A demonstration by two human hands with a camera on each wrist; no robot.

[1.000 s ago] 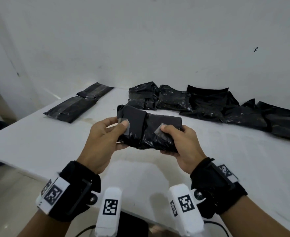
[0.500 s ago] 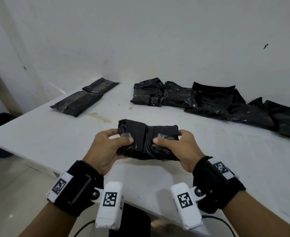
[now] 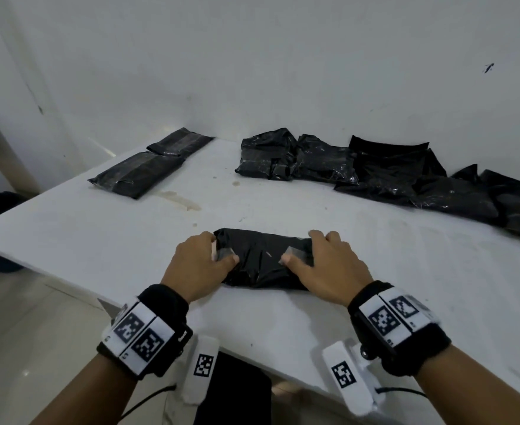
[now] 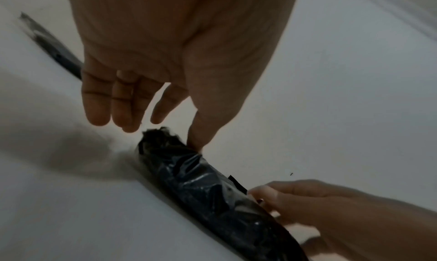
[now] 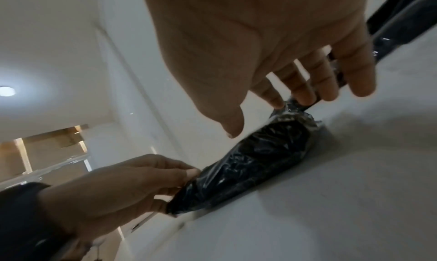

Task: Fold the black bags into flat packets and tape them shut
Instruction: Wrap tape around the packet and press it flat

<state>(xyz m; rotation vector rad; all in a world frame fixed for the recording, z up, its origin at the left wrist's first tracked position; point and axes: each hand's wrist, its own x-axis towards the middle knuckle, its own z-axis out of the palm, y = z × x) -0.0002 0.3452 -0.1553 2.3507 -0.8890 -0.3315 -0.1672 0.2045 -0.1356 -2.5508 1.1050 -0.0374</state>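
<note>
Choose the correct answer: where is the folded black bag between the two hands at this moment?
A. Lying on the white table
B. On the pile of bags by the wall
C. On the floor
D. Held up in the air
A: the folded black bag lies on the white table, with the left hand and right hand pressing its ends down.

We see both forearms reaching in from six o'clock, each wrist wrapped in a black band with white coded tags. Our left hand [image 3: 198, 265] lies palm down, its thumb [image 3: 229, 259] pointing toward three o'clock and its fingers held fairly straight, tips angled downward. Our right hand [image 3: 329, 265] mirrors it, thumb [image 3: 289, 259] pointing toward nine o'clock, fingers extended toward twelve o'clock.
</note>
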